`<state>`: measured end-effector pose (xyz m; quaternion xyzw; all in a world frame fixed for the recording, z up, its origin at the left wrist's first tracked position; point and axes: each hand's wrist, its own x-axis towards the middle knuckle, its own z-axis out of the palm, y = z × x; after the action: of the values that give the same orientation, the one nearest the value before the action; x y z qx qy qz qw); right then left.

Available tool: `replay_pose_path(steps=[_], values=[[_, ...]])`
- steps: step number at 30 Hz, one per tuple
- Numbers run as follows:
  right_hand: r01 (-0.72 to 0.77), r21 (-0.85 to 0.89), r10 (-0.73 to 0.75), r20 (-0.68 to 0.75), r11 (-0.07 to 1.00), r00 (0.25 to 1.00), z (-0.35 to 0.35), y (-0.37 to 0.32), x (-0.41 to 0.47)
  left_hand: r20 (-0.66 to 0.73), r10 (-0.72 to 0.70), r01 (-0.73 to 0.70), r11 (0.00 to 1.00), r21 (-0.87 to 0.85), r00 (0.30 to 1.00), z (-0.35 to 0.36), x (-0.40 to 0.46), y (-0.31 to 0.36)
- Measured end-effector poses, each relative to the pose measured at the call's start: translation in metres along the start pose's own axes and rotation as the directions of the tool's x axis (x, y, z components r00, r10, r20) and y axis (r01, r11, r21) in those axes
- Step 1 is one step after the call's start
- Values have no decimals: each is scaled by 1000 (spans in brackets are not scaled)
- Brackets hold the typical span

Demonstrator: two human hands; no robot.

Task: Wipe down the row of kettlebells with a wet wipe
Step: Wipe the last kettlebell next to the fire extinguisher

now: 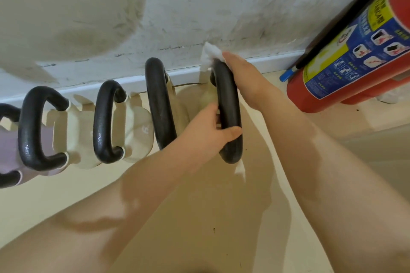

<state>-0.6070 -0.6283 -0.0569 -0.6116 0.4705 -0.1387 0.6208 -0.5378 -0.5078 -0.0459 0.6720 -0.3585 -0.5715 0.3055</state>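
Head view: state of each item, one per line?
Left hand: grips the near part of the rightmost kettlebell handle.
Right hand: presses the wet wipe on the far end of that handle.
Rightmost kettlebell handle: held in both hands, being wiped.
Other kettlebells: standing in a row along the wall, untouched.
Fire extinguisher: leaning at the right, untouched.

A white wall (pixel 199 6) fills the upper part of the view, its paint scuffed and smudged with grey marks, and a rounded shadow darkens its left side. A pale baseboard (pixel 124 83) runs along its foot where it meets a smooth cream floor (pixel 221 217). At the right a red fire extinguisher (pixel 346 51) with a blue and yellow label stands on the floor close to the wall, a small blue object (pixel 286 74) just beside it.
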Motion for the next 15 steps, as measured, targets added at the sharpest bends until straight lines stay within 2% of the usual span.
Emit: replay_pose_path(steps=[2,4,7,11,12,15], values=[[-56,62,58,-26,996,998,-1,6,0,16,-1,1,1000,-1,1000,3,-5,-5],[28,42,-28,5,999,1000,-1,12,-4,28,10,-9,1000,-24,1000,5,-9,-9],[119,133,-123,23,984,992,-2,17,-11,31,24,-23,999,-47,999,6,-9,-13],[-2,127,14,-98,992,995,5,22,-6,20,34,-34,999,-30,999,1,-7,-11],[10,108,2,-106,994,994,7,22,-7,24,36,-35,999,-29,999,-1,-6,-10],[168,7,-166,-106,986,980,4,15,-14,24,37,-36,999,-23,999,-2,-4,-8]])
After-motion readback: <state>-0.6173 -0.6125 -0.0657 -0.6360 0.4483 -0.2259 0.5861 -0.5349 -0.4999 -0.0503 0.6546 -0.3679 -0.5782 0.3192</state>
